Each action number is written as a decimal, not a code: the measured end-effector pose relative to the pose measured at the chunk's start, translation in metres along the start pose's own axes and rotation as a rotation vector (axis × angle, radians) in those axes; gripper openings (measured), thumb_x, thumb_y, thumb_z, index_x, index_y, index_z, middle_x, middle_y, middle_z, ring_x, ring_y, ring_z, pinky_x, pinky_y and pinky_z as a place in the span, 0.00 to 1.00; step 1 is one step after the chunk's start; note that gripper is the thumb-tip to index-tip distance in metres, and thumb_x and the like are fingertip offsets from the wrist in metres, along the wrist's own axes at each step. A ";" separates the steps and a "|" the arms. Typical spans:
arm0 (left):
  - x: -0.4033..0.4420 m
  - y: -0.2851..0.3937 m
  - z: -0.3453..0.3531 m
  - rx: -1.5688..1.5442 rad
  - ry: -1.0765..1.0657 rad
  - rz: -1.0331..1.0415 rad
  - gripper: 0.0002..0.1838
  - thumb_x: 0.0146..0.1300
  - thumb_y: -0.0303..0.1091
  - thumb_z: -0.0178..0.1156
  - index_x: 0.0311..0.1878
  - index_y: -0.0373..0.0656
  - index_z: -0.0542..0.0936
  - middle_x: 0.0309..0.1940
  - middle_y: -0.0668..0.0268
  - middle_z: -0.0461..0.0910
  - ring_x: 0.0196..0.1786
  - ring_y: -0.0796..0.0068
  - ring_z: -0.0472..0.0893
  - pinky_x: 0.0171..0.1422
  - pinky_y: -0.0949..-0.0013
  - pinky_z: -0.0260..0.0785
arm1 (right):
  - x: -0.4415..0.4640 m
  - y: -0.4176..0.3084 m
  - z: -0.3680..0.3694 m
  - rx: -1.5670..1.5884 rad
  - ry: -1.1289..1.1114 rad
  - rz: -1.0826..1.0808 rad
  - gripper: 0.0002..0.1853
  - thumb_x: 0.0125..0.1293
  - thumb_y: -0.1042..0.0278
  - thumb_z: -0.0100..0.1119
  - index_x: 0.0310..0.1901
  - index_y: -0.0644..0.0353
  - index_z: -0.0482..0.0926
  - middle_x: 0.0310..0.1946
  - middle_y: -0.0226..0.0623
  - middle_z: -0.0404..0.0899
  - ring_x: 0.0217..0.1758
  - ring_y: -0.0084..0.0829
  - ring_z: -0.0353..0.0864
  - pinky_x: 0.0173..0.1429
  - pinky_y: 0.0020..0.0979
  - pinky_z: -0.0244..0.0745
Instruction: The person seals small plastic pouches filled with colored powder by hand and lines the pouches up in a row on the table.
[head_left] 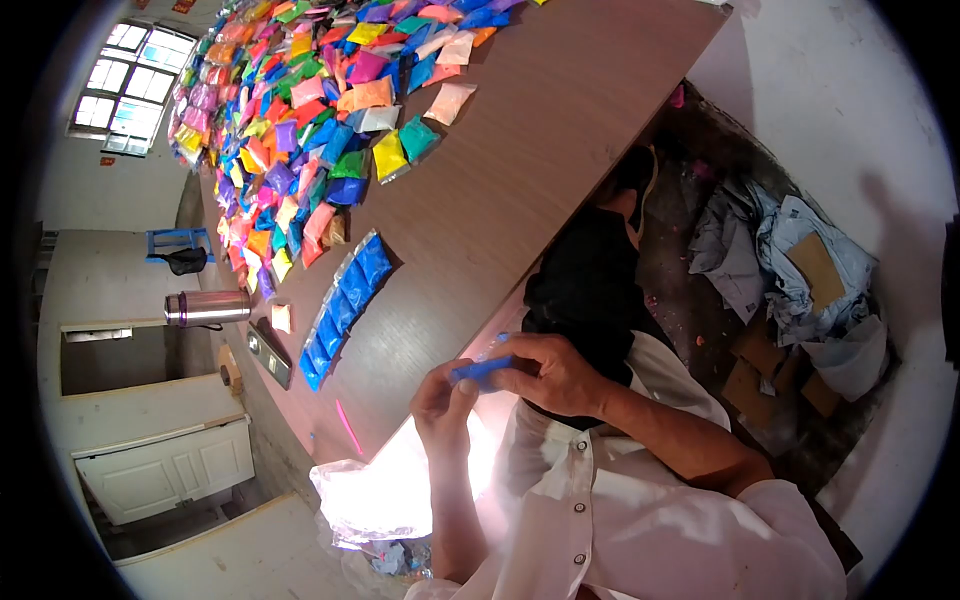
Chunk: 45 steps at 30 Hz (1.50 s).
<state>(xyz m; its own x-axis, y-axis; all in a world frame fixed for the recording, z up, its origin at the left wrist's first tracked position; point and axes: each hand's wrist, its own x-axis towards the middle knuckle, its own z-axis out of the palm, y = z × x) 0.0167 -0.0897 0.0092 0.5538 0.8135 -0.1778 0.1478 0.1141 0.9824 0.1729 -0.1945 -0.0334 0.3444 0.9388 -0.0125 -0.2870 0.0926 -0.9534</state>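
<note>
Both of my hands are together over the table's near edge, in front of my shirt. Between them is a small blue packet, partly covered by fingers. My left hand pinches it from the left side, thumb against it. On the other side, my right hand grips it with bent fingers. A row of blue packets lies on the brown table beyond my hands, side by side and overlapping.
A big heap of colourful packets covers the table's far part. Near the left edge are a steel thermos, a phone and a pink stick. Clear plastic lies beside my left arm. Crumpled bags and cardboard litter the floor.
</note>
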 end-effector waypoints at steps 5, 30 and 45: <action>0.000 -0.001 -0.002 0.018 0.012 -0.013 0.12 0.72 0.36 0.67 0.45 0.33 0.84 0.39 0.68 0.85 0.43 0.80 0.80 0.54 0.74 0.71 | 0.002 0.010 -0.002 -0.090 -0.014 -0.115 0.12 0.69 0.70 0.68 0.49 0.67 0.82 0.36 0.38 0.83 0.37 0.27 0.81 0.45 0.29 0.78; 0.000 -0.003 -0.008 0.082 -0.050 -0.022 0.09 0.70 0.31 0.66 0.44 0.33 0.83 0.38 0.65 0.85 0.40 0.81 0.80 0.49 0.74 0.72 | 0.002 -0.009 0.002 -0.073 -0.005 -0.010 0.09 0.72 0.72 0.65 0.50 0.63 0.84 0.40 0.32 0.82 0.41 0.22 0.80 0.46 0.25 0.77; -0.001 -0.004 -0.009 0.183 -0.061 -0.078 0.13 0.71 0.38 0.68 0.40 0.36 0.84 0.32 0.66 0.84 0.35 0.79 0.78 0.45 0.71 0.72 | 0.007 -0.004 -0.003 0.030 -0.032 0.053 0.15 0.72 0.66 0.66 0.53 0.69 0.82 0.43 0.39 0.86 0.45 0.25 0.84 0.51 0.29 0.80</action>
<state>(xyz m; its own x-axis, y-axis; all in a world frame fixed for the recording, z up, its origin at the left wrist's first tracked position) 0.0086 -0.0861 0.0061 0.5826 0.7695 -0.2616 0.3354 0.0655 0.9398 0.1796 -0.1897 -0.0303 0.2994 0.9527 -0.0531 -0.3306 0.0514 -0.9424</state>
